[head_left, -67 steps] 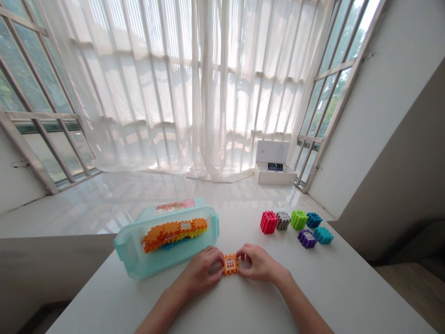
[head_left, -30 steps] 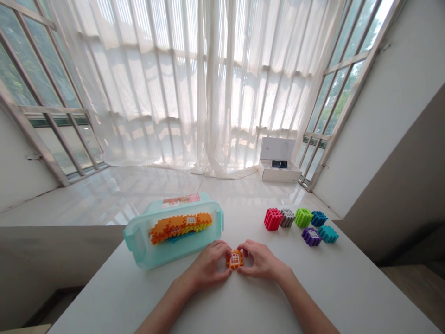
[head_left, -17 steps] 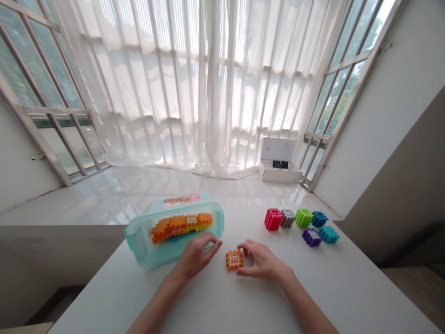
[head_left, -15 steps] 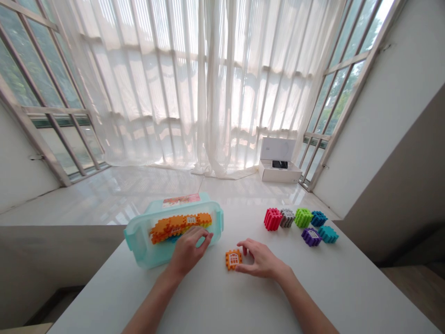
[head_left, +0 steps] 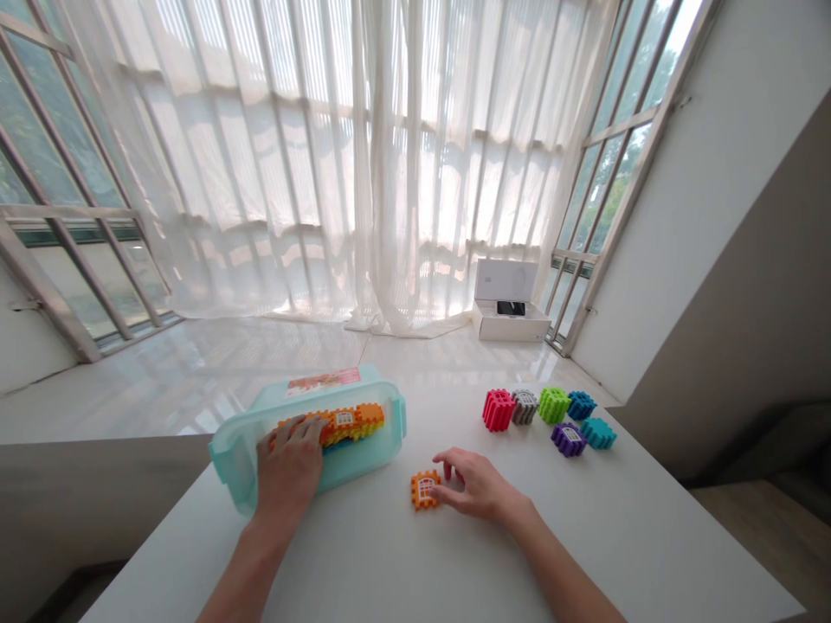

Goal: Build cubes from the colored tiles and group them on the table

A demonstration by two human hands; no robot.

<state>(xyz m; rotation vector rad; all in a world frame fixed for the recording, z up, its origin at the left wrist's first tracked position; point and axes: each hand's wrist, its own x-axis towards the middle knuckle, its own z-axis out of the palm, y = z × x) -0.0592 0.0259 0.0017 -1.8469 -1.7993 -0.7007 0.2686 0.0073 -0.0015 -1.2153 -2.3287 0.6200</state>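
Note:
My left hand (head_left: 291,459) reaches over the near side of a translucent turquoise bin (head_left: 360,472), fingers apart over the left end of a row of orange interlocking building tiles (head_left: 363,415). Its fingertips are partly hidden among the tiles. On the white table lies a single orange tile with a white window insert (head_left: 425,491). Beside it rests my right hand (head_left: 468,484), open, thumb and fingers apart, with the thumb tip at the tile's right edge.
At the right of the table stand stacks of tiles: red (head_left: 498,410), grey (head_left: 524,407), lime green (head_left: 553,405), dark blue (head_left: 581,405), purple (head_left: 569,440) and teal (head_left: 598,433). An open white box (head_left: 510,325) holding a dark device sits on the sill by the curtain.
My left hand has moved left and from a closed pinch opened over the left end of the orange tiles. My right hand stays beside the single tile. The view has shifted slightly.

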